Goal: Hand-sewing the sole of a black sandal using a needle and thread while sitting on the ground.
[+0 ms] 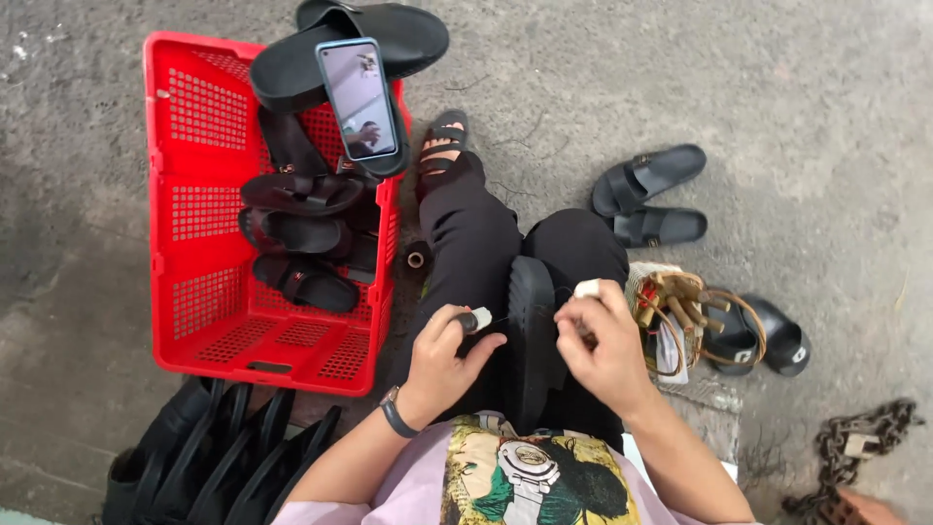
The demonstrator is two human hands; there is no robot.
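A person sits on the concrete floor (758,87) with a black sandal sole (530,331) wedged upright between the knees, which steadies it for both hands. The left hand (442,360), just left of the sole, pinches a small grey-tipped tool (476,320) against its edge. The right hand (607,345), just right of the sole, grips a small white piece (587,289). A red basket (194,214) of finished sandals stands left of the sole, with a phone (358,99) propped on top, facing the person.
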